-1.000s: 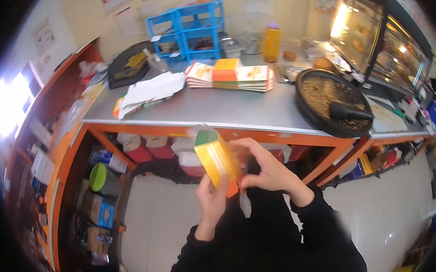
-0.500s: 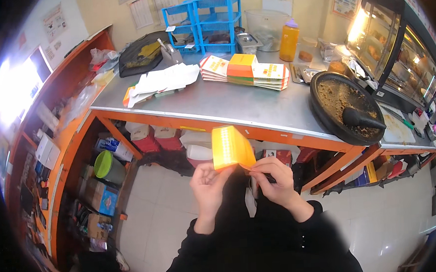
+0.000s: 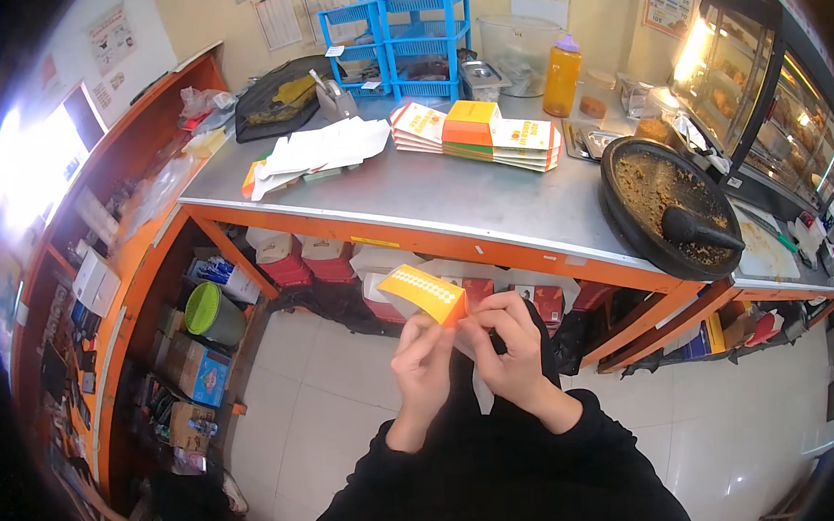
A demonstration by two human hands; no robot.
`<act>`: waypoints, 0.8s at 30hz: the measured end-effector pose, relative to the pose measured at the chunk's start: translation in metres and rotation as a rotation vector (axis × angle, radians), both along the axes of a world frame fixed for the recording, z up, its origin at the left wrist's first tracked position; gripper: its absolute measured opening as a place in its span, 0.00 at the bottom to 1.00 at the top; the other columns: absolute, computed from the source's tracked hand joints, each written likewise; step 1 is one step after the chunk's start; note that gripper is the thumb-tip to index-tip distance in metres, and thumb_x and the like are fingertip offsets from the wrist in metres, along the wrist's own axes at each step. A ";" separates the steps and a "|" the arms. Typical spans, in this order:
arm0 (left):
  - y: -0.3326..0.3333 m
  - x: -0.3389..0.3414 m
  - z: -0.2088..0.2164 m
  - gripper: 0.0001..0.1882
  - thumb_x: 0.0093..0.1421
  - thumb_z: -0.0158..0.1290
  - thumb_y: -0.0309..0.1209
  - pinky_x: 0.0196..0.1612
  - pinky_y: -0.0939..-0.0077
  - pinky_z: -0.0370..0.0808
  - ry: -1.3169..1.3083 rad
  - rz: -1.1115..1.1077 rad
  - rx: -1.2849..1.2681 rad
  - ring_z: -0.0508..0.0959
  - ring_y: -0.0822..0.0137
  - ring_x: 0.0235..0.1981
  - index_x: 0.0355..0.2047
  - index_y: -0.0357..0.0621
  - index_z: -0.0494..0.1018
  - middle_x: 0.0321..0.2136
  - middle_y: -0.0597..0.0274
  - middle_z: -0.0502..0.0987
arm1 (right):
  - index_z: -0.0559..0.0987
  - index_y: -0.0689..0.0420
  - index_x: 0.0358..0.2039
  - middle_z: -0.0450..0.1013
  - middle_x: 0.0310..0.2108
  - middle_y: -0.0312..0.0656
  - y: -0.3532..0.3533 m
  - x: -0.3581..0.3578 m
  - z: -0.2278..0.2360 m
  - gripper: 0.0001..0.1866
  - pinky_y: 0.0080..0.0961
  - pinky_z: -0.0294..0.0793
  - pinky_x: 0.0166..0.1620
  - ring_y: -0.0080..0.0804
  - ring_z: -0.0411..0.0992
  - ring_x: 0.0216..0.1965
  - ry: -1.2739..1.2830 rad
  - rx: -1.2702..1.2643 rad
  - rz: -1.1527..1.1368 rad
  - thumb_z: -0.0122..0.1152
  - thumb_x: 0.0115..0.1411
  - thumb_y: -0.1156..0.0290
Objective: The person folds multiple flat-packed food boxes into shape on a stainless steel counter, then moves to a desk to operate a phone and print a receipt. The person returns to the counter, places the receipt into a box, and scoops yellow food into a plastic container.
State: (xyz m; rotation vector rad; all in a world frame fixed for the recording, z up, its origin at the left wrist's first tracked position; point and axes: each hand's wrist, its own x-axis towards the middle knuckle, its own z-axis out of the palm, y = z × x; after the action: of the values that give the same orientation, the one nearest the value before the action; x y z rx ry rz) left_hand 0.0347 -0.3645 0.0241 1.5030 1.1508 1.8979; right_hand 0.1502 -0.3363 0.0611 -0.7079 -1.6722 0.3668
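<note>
Between my hands is a partly folded yellow and orange paper food box [image 3: 419,292], held in the air in front of the table's near edge. My left hand [image 3: 422,362] grips its lower left side with fingers bent. At its right end, the fingers of my right hand [image 3: 508,348] pinch the orange edge. A white flap [image 3: 482,396] hangs below, between the hands. On the metal table [image 3: 357,190], a stack of flattened printed cartons [image 3: 524,142] carries a yellow folded box [image 3: 471,122]. White cardboard blanks [image 3: 322,150] lie to its left.
A black stone mortar [image 3: 639,178] with a pestle [image 3: 703,229] stands at the table's right end, near a lit glass display case [image 3: 722,51]. Blue stacked racks [image 3: 424,43] and a yellow squeeze bottle [image 3: 561,78] stand at the back. Red cartons [image 3: 327,258] fill the space beneath.
The box has been tilted and turned, so its dotted yellow side faces up. Both hands have moved slightly right and down, and my right hand has come closer to my left.
</note>
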 end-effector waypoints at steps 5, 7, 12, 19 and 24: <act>0.000 -0.004 -0.002 0.06 0.54 0.52 0.16 0.34 0.82 0.68 0.012 -0.082 -0.023 0.71 0.71 0.31 0.34 0.29 0.74 0.30 0.59 0.71 | 0.73 0.65 0.25 0.68 0.28 0.43 0.005 0.012 0.002 0.05 0.22 0.68 0.30 0.34 0.68 0.27 -0.131 -0.049 0.094 0.60 0.48 0.83; 0.001 -0.006 0.001 0.08 0.53 0.54 0.15 0.36 0.80 0.70 -0.041 -0.143 -0.002 0.73 0.70 0.34 0.35 0.31 0.75 0.31 0.59 0.72 | 0.73 0.64 0.25 0.68 0.28 0.43 0.004 0.019 0.007 0.04 0.22 0.68 0.30 0.34 0.68 0.27 -0.172 -0.105 0.143 0.60 0.48 0.83; 0.001 -0.017 0.002 0.14 0.48 0.58 0.16 0.41 0.77 0.72 0.143 -0.197 -0.025 0.76 0.67 0.38 0.38 0.33 0.76 0.35 0.57 0.75 | 0.73 0.64 0.25 0.67 0.28 0.42 -0.003 0.025 0.021 0.04 0.21 0.68 0.30 0.33 0.68 0.27 -0.248 -0.114 0.175 0.60 0.49 0.82; -0.010 -0.034 0.014 0.13 0.43 0.63 0.18 0.40 0.76 0.74 0.148 -0.349 0.030 0.78 0.66 0.36 0.32 0.39 0.78 0.34 0.57 0.79 | 0.73 0.63 0.24 0.69 0.32 0.41 -0.014 0.042 0.036 0.10 0.23 0.69 0.36 0.30 0.69 0.33 -0.166 -0.181 0.494 0.67 0.45 0.79; -0.025 -0.024 0.033 0.09 0.50 0.55 0.16 0.37 0.76 0.74 0.221 -0.260 0.022 0.79 0.64 0.34 0.32 0.36 0.77 0.32 0.57 0.78 | 0.72 0.61 0.29 0.67 0.35 0.42 -0.024 0.038 0.045 0.18 0.22 0.71 0.34 0.30 0.69 0.32 -0.230 -0.163 0.303 0.73 0.41 0.74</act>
State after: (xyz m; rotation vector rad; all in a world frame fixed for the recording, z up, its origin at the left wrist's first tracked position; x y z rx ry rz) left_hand 0.0109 -0.3896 0.0575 1.8137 0.9710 1.6081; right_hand 0.1881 -0.3604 0.1057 -0.6339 -1.9908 0.6627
